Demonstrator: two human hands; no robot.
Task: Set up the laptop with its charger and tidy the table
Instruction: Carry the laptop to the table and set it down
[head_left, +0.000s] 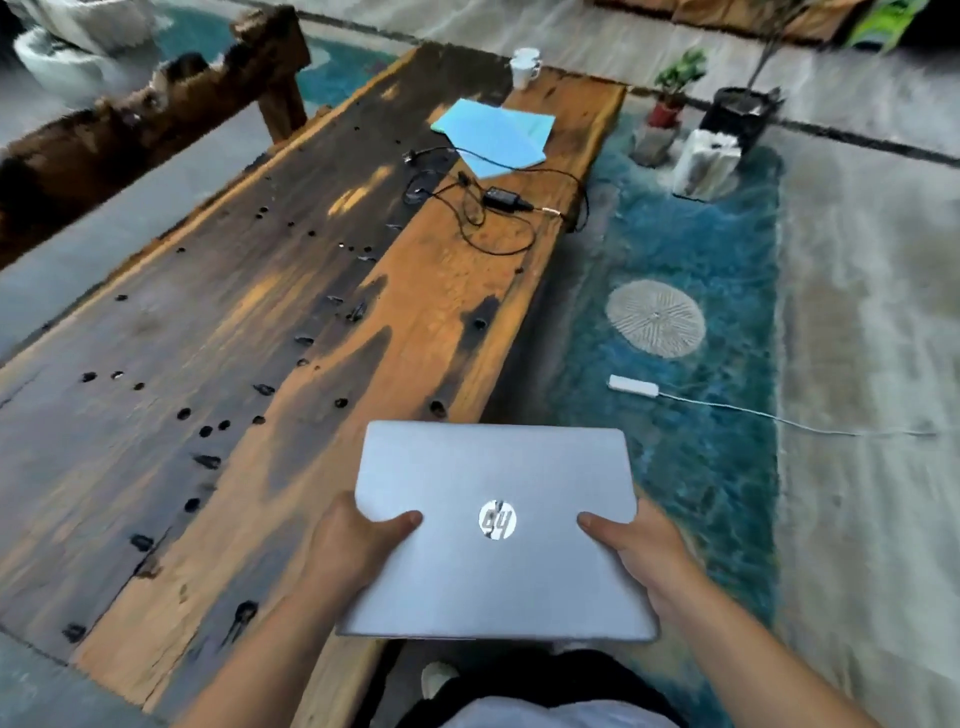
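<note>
The person holds a closed silver laptop (496, 530) with both hands, near the close end of a long wooden table (249, 322). The left hand (353, 545) grips the laptop's left edge, thumb lying on top of the lid and the other fingers hidden beneath. The right hand (639, 551) grips the right edge the same way. Part of the laptop hangs past the table's right edge, above a blue rug (691, 291). Farther along the table lies a black charger (501, 199) with its cord in loose loops, and just beyond it a light blue paper (493, 132). A white mug (524, 67) stands at the far end. On the rug rests a white power strip (634, 387) with a white cable.
</note>
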